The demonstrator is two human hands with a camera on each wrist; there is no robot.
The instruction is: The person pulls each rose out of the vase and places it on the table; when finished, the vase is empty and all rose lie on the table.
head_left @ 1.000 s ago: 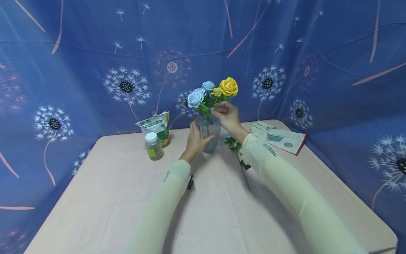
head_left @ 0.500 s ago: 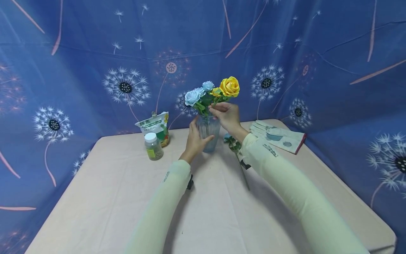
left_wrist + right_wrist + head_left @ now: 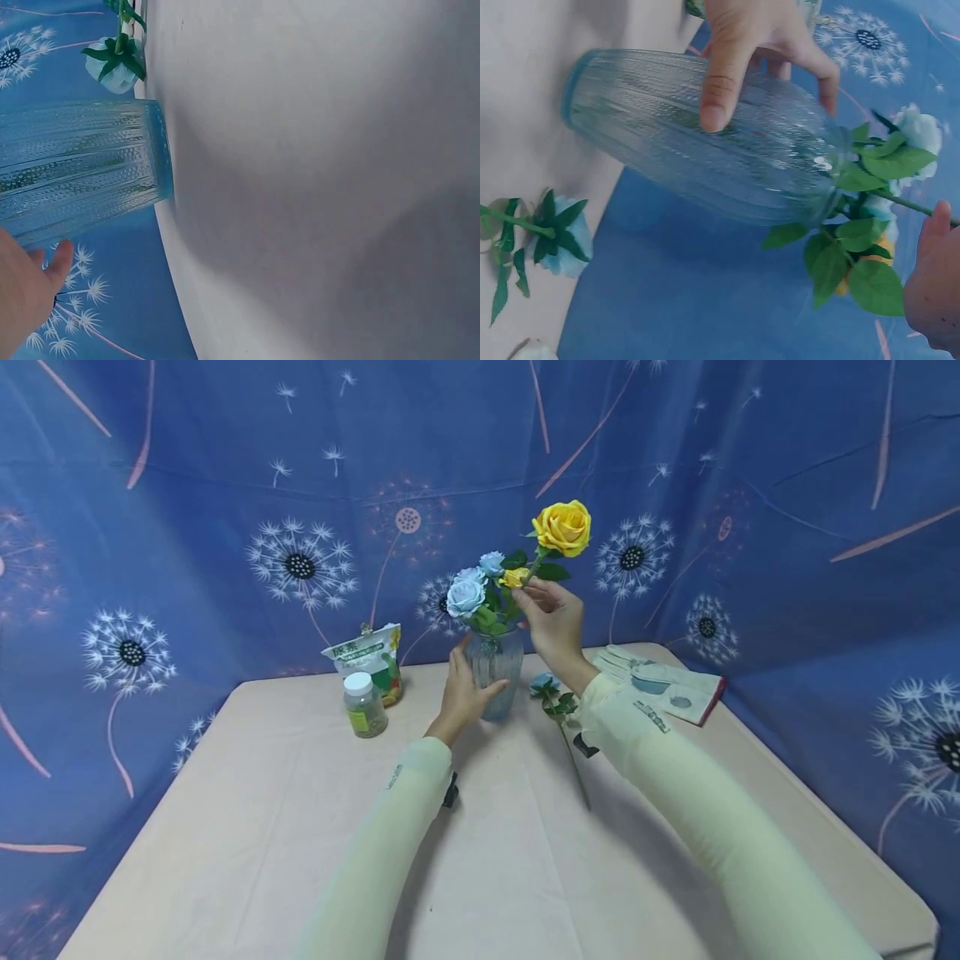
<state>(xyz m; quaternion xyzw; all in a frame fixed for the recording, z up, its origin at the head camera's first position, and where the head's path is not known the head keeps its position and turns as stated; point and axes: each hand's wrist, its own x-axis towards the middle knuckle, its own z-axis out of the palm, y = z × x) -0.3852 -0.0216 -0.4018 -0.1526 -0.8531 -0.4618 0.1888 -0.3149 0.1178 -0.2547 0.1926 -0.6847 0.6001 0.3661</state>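
Note:
A ribbed, clear bluish glass vase [image 3: 495, 664] stands upright near the back of the table. My left hand [image 3: 459, 695] grips its left side, with the thumb [image 3: 718, 90] across the front of the glass. Light-blue roses [image 3: 467, 595] and a small yellow bloom [image 3: 515, 577] rise from its mouth. Above them stands a large yellow rose [image 3: 562, 529], its green stem [image 3: 911, 204] pinched between the fingers of my right hand [image 3: 557, 622]. Green leaves [image 3: 877, 287] hang around the vase's rim. The stem's lower end is hidden among the other flowers.
A single blue rose [image 3: 544, 683] lies on the table right of the vase, stem toward me. Further right are pale work gloves [image 3: 660, 681]. To the left stand a white-capped jar [image 3: 364, 708] and a printed food bag [image 3: 371, 658]. A blue dandelion-patterned curtain [image 3: 480, 443] hangs behind.
My right hand has moved up and slightly right, raising the large yellow rose higher above the blue ones, so its leaves now show. My left hand stays on the vase.

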